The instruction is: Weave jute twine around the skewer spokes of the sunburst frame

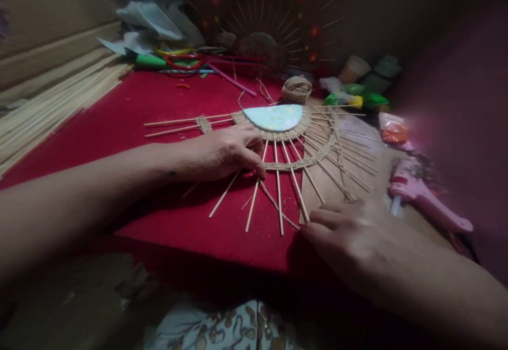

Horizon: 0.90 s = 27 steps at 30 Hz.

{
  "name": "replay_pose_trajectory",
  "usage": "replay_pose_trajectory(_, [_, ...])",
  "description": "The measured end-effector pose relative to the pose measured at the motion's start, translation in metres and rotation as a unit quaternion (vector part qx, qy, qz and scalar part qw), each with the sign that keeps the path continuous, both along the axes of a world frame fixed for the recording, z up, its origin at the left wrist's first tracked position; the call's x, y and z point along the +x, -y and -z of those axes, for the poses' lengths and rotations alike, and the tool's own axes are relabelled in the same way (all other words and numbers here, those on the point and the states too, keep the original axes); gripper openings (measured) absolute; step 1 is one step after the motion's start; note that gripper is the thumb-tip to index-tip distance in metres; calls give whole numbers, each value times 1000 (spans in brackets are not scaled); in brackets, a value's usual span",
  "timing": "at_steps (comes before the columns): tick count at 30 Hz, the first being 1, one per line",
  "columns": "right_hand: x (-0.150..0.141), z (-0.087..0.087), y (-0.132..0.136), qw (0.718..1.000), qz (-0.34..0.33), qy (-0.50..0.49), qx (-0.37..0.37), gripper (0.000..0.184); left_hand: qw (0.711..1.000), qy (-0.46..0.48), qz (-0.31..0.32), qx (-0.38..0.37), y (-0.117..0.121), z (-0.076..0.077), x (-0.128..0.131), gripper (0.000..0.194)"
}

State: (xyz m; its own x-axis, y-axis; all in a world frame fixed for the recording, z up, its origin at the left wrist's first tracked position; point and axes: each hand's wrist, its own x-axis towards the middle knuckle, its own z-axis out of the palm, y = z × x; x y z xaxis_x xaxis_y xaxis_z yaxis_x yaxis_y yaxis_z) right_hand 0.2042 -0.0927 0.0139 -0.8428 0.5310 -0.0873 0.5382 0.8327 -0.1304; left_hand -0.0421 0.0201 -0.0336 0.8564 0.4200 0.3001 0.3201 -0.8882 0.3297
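Note:
A half-round frame of thin sticks (278, 196) lies on the red cloth, fanning out from a pale blue half-disc (273, 118). Woven twine edges the half-disc, and a second twine band (296, 165) runs across the sticks farther out. My left hand (234, 151) rests over the left part of the frame, its thumb and fingers pressed on the outer band. From there a strand of twine (273, 202) stretches down to the right. My right hand (345, 233) pinches that strand's end near the stick tips. Some sticks are hidden under my left hand.
A ball of twine (297, 89) sits behind the frame. On the right lies a pink glue gun (428, 194) near small packets (393, 129). Bundled sticks (59, 106) lie at left. Red-handled scissors (185, 62) are at the back, before a decorated stick piece (264, 21).

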Motion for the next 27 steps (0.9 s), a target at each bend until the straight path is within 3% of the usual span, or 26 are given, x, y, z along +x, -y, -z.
replay_pose_trajectory(4, [10,-3,-7,997,41,-12,59,21,1000,13,14,17,-2,2,-1,32])
replay_pose_trajectory(9, [21,-7,-43,958,150,-44,241,21,1000,-1,17,3,-1,0,-2,31])
replay_pose_trajectory(15, [25,5,-85,950,276,-17,144,15,1000,-9,6,-9,2,-5,-3,29])
replay_pose_trajectory(22, [30,17,-83,940,328,-37,86,13,999,-20,-30,-37,5,-8,-2,23])
replay_pose_trajectory(27, [31,24,-82,936,333,-73,92,19,997,-28,-57,-42,6,-8,-2,20])
